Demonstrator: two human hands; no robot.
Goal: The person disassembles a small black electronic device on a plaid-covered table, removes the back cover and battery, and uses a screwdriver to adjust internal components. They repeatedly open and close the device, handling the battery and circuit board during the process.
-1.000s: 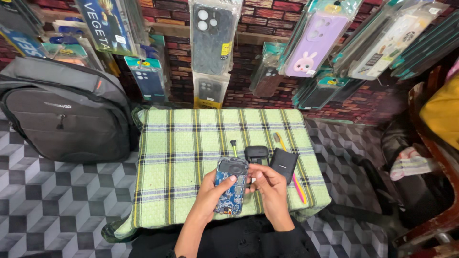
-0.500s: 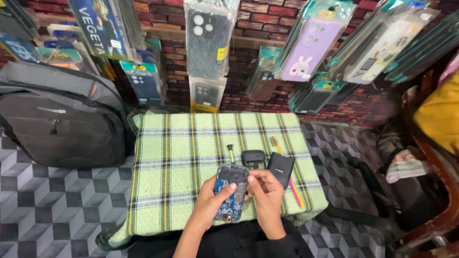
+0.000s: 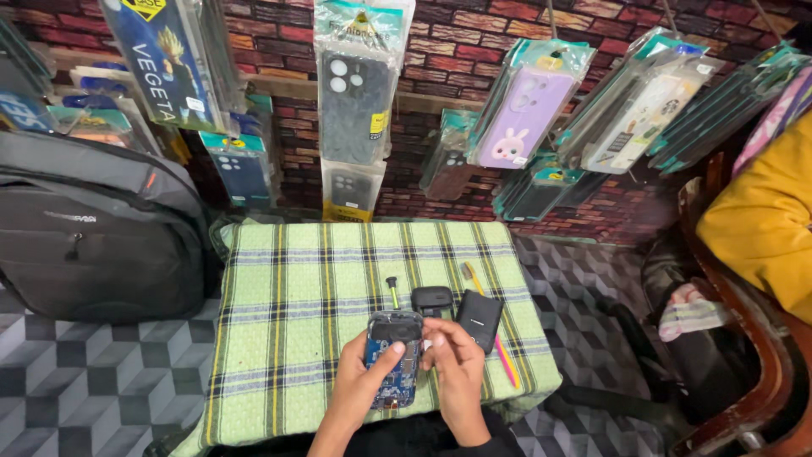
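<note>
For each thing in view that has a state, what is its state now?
Opened phone: back cover off, circuit board exposed, held over the table.
Left hand: grips the phone, thumb on the board.
Right hand: fingers at the phone's right edge.
Screwdriver: lying flat on the checked cloth.
Backpack: zipped shut, leaning upright.

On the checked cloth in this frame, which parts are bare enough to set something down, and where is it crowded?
Bare: the checked cloth left of the left hand, and its far strip by the brick wall. Crowded: around the opened phone, right hand, screwdriver, small black case, black box and toothbrush.
</note>
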